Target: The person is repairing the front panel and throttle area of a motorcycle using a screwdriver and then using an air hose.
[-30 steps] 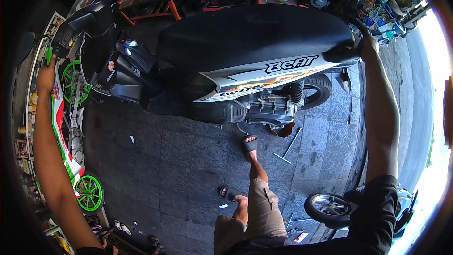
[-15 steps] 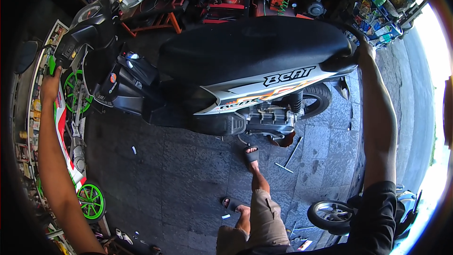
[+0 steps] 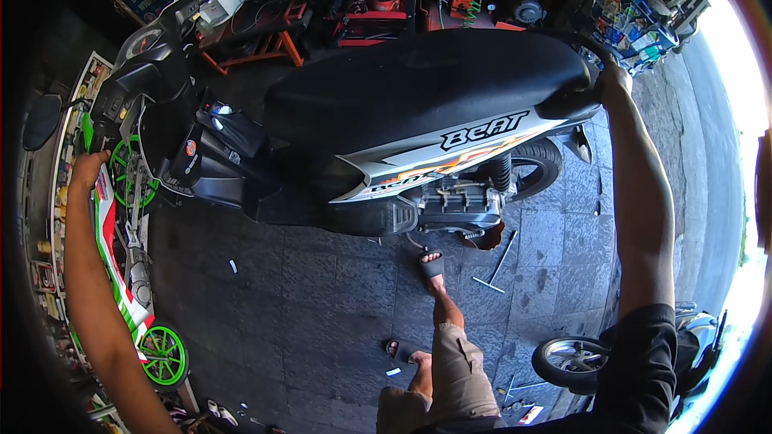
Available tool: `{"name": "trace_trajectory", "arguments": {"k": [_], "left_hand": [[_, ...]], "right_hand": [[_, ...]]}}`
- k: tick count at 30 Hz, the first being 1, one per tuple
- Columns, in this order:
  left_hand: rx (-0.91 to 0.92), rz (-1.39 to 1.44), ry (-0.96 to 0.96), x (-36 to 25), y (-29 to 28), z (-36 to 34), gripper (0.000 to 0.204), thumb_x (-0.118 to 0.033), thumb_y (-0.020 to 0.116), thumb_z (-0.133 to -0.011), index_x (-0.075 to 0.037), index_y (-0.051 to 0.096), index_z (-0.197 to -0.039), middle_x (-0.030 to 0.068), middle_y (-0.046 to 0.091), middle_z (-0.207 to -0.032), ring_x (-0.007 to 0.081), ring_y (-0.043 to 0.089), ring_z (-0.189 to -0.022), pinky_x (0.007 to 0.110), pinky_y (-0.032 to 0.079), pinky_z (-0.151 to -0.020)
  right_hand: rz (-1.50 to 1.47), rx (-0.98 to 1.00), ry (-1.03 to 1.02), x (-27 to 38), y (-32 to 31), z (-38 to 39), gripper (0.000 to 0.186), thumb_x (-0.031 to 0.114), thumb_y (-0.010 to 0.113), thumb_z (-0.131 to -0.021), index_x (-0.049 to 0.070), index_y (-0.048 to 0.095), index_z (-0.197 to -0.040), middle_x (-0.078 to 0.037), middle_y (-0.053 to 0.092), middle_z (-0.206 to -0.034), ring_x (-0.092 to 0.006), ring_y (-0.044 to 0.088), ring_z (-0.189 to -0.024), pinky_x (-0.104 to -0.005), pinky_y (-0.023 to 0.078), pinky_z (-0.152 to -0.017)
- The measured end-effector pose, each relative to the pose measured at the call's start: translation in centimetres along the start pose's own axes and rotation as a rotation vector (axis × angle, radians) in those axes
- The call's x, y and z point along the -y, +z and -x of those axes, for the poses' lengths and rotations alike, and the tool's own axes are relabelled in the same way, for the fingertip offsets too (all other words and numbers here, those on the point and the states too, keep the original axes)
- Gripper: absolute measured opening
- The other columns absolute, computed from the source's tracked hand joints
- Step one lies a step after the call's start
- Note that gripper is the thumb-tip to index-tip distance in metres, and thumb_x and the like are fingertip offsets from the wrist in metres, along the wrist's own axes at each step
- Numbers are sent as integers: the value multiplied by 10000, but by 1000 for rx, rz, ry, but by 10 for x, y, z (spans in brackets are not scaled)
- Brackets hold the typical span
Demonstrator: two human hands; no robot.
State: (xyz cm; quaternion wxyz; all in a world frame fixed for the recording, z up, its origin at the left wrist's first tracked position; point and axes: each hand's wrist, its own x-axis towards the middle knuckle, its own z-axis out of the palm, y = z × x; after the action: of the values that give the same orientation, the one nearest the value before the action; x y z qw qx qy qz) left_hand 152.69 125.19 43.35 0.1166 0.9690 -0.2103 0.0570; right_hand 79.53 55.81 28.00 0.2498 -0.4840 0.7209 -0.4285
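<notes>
A black and white scooter (image 3: 482, 137) stands crosswise in front of me, its handlebar to the left and its long black seat (image 3: 426, 72) on top. My left hand (image 3: 88, 169) is wrapped round the near handlebar grip (image 3: 100, 141). At the tail, my right hand (image 3: 615, 82) grips the black rear grab rail (image 3: 599, 52); its fingers are partly hidden. My right foot, in a dark sandal (image 3: 432, 262), is beside a thin metal stand lever under the scooter's engine (image 3: 458, 213). My other sandal (image 3: 400, 349) rests on the floor tiles, nearer to me.
A T-handle wrench (image 3: 500, 264) lies on the floor near the rear wheel (image 3: 537, 170). Close on the left stands a motorcycle with green wheels (image 3: 163, 355). Another motorcycle's wheel (image 3: 569, 363) is at the lower right. Behind the scooter are a red tool cart (image 3: 370, 0) and an orange-legged bench (image 3: 257, 56).
The scooter's handlebar and mirror have come a little nearer to me, my left hand moving with them. My right hand keeps its hold at the tail. The whole view has shifted slightly.
</notes>
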Motion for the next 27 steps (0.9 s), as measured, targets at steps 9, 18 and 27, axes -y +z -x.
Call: {"name": "trace_trajectory", "arguments": {"k": [9, 18, 27], "left_hand": [[1, -51, -31, -7, -1, 10, 415, -290, 671, -708, 108, 664, -826, 226, 675, -792, 318, 656, -767, 407, 463, -744], [-93, -198, -28, -10, 2, 9, 378, -213, 652, -666, 118, 664, -848, 313, 661, -883, 409, 658, -906, 419, 472, -830], [-61, -323, 93, 9, 9, -3, 351, -230, 642, -693, 96, 671, -819, 329, 642, -881, 430, 636, -915, 441, 462, -828]], "right_hand": [[-102, 36, 104, 7, -3, 17, 595, 527, 706, -808, -49, 691, -954, -120, 683, -847, -204, 650, -722, -345, 515, -663], [22, 72, 17, -1, -2, -4, 671, 576, 658, -803, -61, 683, -1016, -144, 693, -913, -227, 668, -806, -344, 510, -726], [76, -40, -27, -11, 5, -18, 602, 547, 563, -903, -35, 686, -806, -116, 647, -700, -237, 635, -643, -379, 491, -603]]}}
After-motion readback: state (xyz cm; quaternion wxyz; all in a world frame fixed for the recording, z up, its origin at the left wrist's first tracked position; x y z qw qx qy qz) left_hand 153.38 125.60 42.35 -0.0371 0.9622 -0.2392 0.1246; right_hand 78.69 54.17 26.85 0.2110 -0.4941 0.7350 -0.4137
